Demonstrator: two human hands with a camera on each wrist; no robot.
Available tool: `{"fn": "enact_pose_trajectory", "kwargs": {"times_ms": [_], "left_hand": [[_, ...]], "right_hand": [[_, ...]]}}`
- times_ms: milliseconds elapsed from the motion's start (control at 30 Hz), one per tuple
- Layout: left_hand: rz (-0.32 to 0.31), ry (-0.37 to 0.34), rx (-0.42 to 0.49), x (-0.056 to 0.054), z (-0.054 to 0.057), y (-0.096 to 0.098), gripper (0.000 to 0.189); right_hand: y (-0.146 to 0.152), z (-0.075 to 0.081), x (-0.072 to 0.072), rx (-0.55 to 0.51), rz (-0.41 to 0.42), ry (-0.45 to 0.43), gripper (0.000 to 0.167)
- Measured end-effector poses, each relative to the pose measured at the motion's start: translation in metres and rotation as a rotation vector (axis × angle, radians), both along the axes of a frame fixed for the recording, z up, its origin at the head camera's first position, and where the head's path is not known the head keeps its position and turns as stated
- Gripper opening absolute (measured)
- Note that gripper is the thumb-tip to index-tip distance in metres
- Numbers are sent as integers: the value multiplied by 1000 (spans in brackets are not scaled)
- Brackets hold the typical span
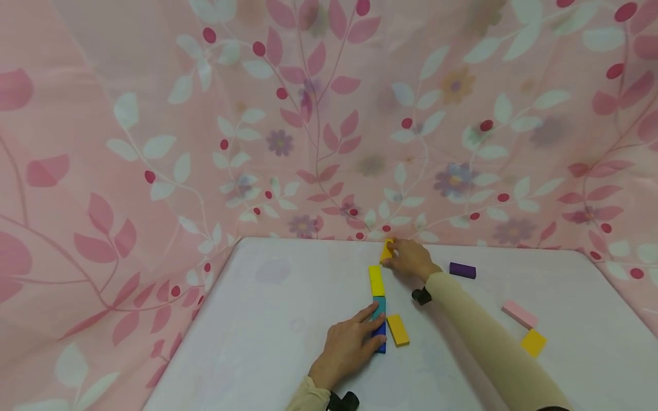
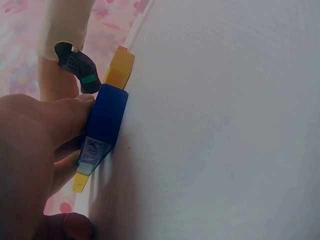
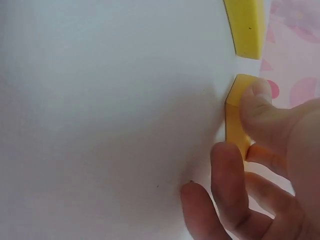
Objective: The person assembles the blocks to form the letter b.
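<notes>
A row of blocks runs away from me: a dark blue block (image 1: 380,345) nearest, then a teal block (image 1: 379,302), then a bright yellow block (image 1: 377,281). My left hand (image 1: 345,346) rests on the blue and teal blocks, its fingertips touching their tops. At the far end of the row, my right hand (image 1: 411,260) pinches an orange-yellow block (image 3: 235,122) between thumb and fingers. A small gap separates this block from the bright yellow block (image 3: 247,30) in the right wrist view. Another orange-yellow block (image 1: 398,330) lies slightly angled just right of the row.
Toward the right of the white table (image 1: 247,319) lie a dark purple block (image 1: 462,270), a pink block (image 1: 519,314) and a yellow block (image 1: 534,343), the last two close together. A pink floral cloth (image 1: 329,171) hangs behind the table's far edge.
</notes>
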State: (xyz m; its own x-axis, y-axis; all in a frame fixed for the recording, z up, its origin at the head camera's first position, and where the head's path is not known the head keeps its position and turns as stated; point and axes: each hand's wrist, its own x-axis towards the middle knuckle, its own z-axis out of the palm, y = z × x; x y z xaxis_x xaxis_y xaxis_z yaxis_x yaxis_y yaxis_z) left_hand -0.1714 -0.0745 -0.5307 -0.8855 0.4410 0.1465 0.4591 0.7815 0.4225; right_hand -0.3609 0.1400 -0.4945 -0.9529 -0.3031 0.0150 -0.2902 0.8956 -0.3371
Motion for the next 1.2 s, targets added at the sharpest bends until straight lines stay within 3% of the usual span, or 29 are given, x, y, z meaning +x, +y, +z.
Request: {"fn": "enact_pose_trajectory", "kwargs": {"times_ms": [400, 900, 1200], "left_hand": [[3, -25, -21, 0, 1, 0, 47], [2, -26, -24, -3, 3, 1, 47], [5, -21, -21, 0, 2, 0, 47]], "right_hand": [[-5, -8, 2, -74, -31, 27, 67], [-12, -4, -1, -5, 128, -45, 56], [-11, -6, 2, -34, 133, -46, 58]]}}
